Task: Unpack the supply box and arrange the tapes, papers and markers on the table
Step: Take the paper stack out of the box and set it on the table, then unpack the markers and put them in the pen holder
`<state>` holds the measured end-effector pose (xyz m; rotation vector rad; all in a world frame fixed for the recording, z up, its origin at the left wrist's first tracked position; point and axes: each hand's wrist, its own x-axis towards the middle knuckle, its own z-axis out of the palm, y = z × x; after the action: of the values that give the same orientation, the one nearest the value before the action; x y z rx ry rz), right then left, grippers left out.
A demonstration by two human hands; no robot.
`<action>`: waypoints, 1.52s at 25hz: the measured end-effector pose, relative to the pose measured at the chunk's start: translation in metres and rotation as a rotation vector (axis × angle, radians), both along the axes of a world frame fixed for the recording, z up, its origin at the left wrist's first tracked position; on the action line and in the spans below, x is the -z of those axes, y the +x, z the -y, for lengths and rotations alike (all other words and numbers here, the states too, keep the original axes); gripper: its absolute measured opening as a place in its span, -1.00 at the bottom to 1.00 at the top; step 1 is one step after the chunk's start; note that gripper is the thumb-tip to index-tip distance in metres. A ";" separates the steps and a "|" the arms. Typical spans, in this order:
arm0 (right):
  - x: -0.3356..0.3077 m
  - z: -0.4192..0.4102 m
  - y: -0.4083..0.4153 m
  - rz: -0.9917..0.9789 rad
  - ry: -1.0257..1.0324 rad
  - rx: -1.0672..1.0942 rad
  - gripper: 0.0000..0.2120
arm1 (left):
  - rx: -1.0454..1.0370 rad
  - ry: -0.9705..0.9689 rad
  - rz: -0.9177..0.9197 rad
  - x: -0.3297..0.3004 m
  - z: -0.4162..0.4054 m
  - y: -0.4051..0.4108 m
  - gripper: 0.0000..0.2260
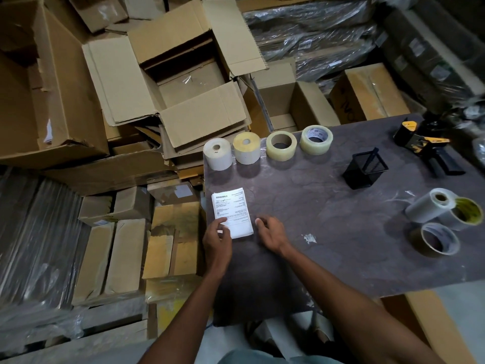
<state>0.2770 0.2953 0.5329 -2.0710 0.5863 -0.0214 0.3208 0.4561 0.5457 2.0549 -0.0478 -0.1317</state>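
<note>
Head view showed the left hand (217, 233) pressing the paper stack (232, 212) at the table (341, 232) edge, nine o'clock side, right hand (270, 232) open beside it; a nudge could spill sheets off.

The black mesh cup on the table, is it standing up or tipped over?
Tipped. The black mesh cup leans on the table, its open top tilted sideways. One dark stick pokes from it.

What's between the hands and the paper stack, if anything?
Nothing visible. The left hand already rests on the near left corner of the paper stack; the right hand sits at its near right corner, though contact there is unclear. The tape rolls stand farther back, clear of both.
</note>
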 end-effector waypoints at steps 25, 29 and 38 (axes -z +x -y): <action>0.018 0.180 -0.427 -0.003 0.644 0.513 -0.55 | 0.486 -0.158 -0.356 0.013 0.222 -0.397 -0.73; 0.034 0.211 -0.494 -0.089 0.651 0.570 -0.51 | 0.577 -0.057 -0.422 0.027 0.256 -0.454 -0.73; 0.077 0.252 -0.555 -0.256 0.698 0.769 -0.58 | 0.708 0.181 -0.621 0.067 0.314 -0.476 -0.71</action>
<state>-0.2784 0.0437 0.4562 -1.0956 1.3079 0.0036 -0.1552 0.1424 0.4790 2.0025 -0.3851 -1.2348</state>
